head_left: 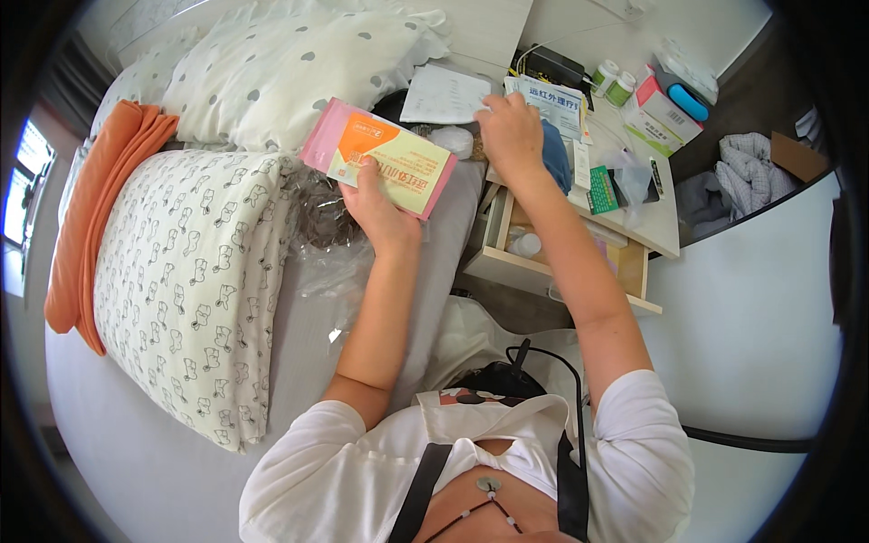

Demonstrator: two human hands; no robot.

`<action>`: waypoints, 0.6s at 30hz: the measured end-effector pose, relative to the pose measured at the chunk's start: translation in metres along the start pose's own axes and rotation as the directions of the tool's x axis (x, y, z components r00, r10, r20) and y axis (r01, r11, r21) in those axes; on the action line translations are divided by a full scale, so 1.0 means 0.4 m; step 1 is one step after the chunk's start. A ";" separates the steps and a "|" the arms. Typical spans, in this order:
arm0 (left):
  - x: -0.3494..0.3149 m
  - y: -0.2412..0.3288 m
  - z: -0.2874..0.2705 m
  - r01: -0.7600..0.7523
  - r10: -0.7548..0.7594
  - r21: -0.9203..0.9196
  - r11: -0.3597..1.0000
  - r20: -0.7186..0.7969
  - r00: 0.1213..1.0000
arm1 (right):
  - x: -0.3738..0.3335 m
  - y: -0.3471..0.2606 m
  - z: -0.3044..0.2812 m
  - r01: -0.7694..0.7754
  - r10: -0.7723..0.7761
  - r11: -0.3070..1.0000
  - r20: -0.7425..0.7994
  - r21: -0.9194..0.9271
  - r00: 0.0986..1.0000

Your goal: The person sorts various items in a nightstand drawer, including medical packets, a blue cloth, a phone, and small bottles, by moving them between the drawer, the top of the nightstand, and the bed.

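My left hand (380, 210) grips a flat pink, yellow and orange packet (398, 167) above the bed's edge, thumb across its front. My right hand (512, 136) reaches over the bedside cabinet with its fingers curled. Its fingertips meet the right edge of a white sheet of paper (442, 95); whether they pinch the paper or something else is hidden. Beside that wrist lies a blue cloth-like thing (555, 161), partly covered by my arm. Clear plastic wrapping (330, 271) and a dark bundle (324, 213) lie on the bed beneath the packet.
An open drawer (518, 271) juts from the cabinet (665, 226) below my right forearm. On the cabinet top are a printed leaflet (552, 104), two white-and-green bottles (621, 89), a carton (659, 122) and a green card (601, 190). A folded quilt (181, 271) and pillow (290, 68) occupy the bed.
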State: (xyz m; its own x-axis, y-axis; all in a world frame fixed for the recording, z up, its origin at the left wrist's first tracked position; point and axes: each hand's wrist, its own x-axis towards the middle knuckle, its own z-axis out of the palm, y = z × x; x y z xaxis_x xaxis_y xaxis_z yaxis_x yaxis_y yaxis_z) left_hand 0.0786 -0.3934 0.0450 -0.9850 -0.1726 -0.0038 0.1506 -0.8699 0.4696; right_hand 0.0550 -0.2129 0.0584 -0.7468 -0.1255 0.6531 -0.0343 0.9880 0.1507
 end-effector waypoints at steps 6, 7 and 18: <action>-0.008 -0.005 0.009 0.009 -0.009 0.015 1.000 0.004 1.000 | 0.029 0.123 -0.102 -0.394 0.491 0.814 -0.143 0.427 0.859; -0.010 -0.004 0.010 0.016 -0.016 0.021 1.000 0.008 1.000 | 0.015 0.160 -0.110 -0.431 0.563 0.729 -0.107 0.532 0.819; -0.030 -0.059 -0.002 0.217 -0.225 0.107 0.970 0.072 0.972 | -0.231 0.250 -0.260 -0.454 0.786 -0.105 0.353 0.885 0.508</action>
State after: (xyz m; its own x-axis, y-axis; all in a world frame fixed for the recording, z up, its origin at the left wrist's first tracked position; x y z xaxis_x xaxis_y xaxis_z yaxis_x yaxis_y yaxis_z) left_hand 0.0868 -0.3714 0.0332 -0.9970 0.0614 -0.0462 -0.0767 -0.8322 0.5492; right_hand 0.1897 -0.1119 0.0902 -0.6409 0.7444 0.1876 -0.2453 0.0330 -0.9689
